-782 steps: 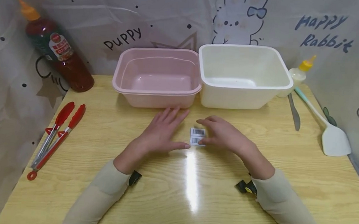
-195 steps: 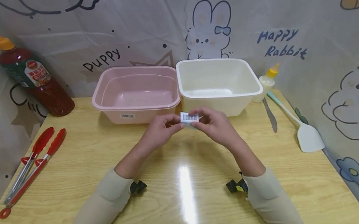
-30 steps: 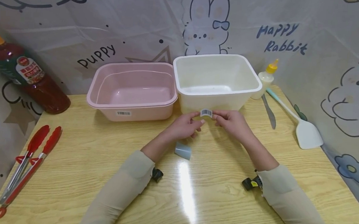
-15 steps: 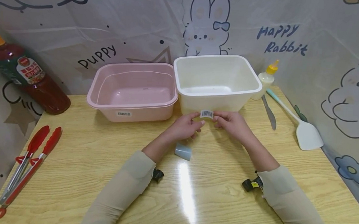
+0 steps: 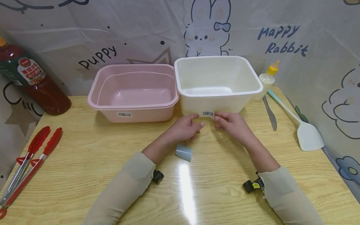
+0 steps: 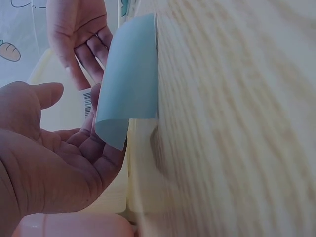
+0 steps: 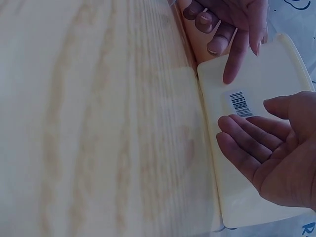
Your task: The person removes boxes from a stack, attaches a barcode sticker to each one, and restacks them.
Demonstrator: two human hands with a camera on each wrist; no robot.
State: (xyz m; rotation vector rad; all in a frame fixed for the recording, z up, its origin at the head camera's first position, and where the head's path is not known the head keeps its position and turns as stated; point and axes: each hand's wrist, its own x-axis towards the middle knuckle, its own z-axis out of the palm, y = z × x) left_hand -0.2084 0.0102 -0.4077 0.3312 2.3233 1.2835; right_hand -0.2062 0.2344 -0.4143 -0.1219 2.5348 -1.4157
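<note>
Both grips apart: R hand (image 5: 234,125) fingertips touching barcode label (image 5: 208,114) on wht bin (image 5: 218,102), L hand (image 5: 183,127) nr.

In head view, table (image 5: 224,208) is evenly & fairly brightly lit, w/ 1 long white glare streak thrown mid-table, small highlights caught inside pink tub (image 5: 149,115) & white tub (image 5: 216,101), and a soft shadow cast beneath R hand (image 5: 232,124). Sauce bottle (image 5: 30,75) is made to lean outward by wide-angle distortion nr L edge. The 2 wrist views are rendered much dimmer & cooler, w/ tabletop grain blurred, though barcode label (image 7: 240,104) is fairly sharply resolved in R-wrist view.
</note>
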